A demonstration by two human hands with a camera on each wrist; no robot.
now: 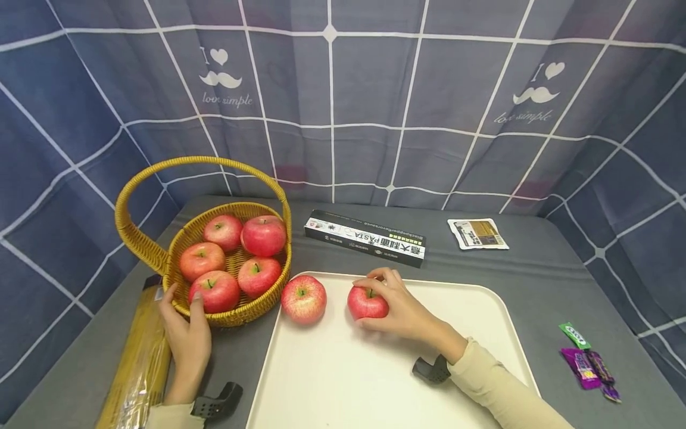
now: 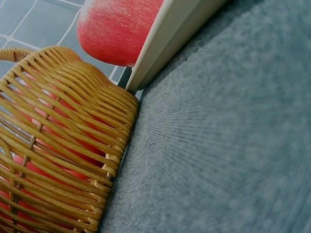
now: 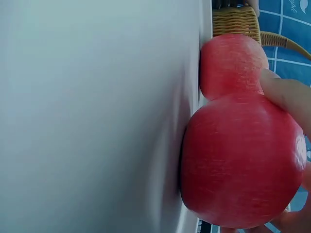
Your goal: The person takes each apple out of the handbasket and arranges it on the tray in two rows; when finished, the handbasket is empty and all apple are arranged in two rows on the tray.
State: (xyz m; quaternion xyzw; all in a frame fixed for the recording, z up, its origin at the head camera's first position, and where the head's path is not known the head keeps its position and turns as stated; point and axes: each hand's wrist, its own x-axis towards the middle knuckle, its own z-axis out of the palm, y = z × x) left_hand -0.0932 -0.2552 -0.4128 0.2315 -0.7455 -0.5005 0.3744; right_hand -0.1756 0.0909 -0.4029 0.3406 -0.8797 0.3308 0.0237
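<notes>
My right hand [image 1: 399, 307] grips a red apple [image 1: 367, 302] over the cream tray [image 1: 343, 381], thumb on its near side and fingers across its top. The right wrist view shows this apple [image 3: 240, 162] low against the tray surface. A second, paler-streaked apple [image 1: 303, 300] sits at the tray's far left corner. At the front left of the yellow wicker basket [image 1: 262, 307], my left hand [image 1: 187, 342] holds the rim, its thumb reaching over beside the nearest apple [image 1: 215, 292]. Several red apples lie inside the basket. The left wrist view shows the woven side [image 2: 63, 141] but no fingers.
A black pasta box [image 1: 367, 238] lies behind the tray, with a white and brown sachet [image 1: 478, 233] to its right. Small candy wrappers [image 1: 584, 366] lie at the right. A long yellow wrapped package [image 1: 140, 363] lies by the left forearm. The basket handle [image 1: 200, 159] arches up high.
</notes>
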